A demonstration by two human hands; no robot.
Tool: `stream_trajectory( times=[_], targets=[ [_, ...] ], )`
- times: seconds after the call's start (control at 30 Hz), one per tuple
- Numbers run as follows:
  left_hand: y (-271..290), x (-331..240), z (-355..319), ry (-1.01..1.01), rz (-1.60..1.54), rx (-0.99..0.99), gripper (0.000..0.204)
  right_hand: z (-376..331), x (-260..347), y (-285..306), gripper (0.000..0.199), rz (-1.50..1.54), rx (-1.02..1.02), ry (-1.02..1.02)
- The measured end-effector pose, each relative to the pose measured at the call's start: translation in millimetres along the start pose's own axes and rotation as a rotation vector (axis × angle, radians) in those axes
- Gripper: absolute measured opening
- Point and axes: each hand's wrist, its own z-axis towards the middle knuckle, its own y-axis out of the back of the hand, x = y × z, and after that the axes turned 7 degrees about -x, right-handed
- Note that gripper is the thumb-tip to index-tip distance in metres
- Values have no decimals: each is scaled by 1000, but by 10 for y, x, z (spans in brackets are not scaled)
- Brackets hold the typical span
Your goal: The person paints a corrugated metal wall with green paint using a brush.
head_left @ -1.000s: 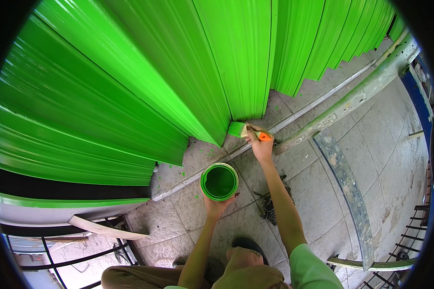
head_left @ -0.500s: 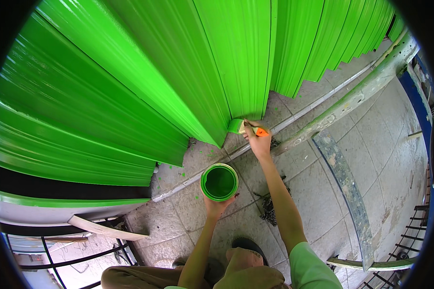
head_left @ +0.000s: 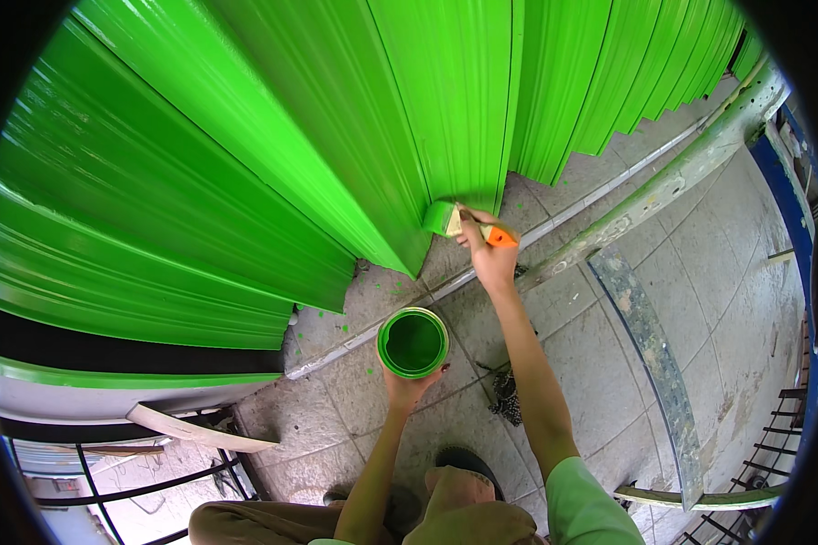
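Note:
My right hand grips a paintbrush with an orange handle. Its bristles, coated green, press against the lower part of a folded metal panel painted glossy green. In my left hand is an open paint can, held from beneath and around its side, with dark green paint inside and green smeared on its rim. The can sits nearer to me than the brush, over the tiled floor. Part of my left fingers is hidden under the can.
Green drips dot the grey floor tiles below the panel. To the right lie a long pale beam and a flat, worn strip. A dark crumpled thing is beside my right forearm. Black metal bars stand at lower left.
My right hand and the brush have moved slightly up and the bristles now touch higher on the panel, a little to the left. The left hand and can stay nearly still.

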Motion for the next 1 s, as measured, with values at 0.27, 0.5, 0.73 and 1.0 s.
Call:
stream_trajectory(
  times=[0.27,0.5,0.73,1.0],
  targets=[
    [37,89,7,-4,52,-10,93,-10,187,66,32,377,-3,-17],
    [-12,-51,3,53,-42,-7,97,-247,-516,363,20,78,-86,-138],
    [3,0,7,6,-39,-4,97,-118,-54,65,21,-9,50,-75],
    [46,-32,17,37,-32,47,95,-106,284,174,30,249,-47,-8]
  ],
)
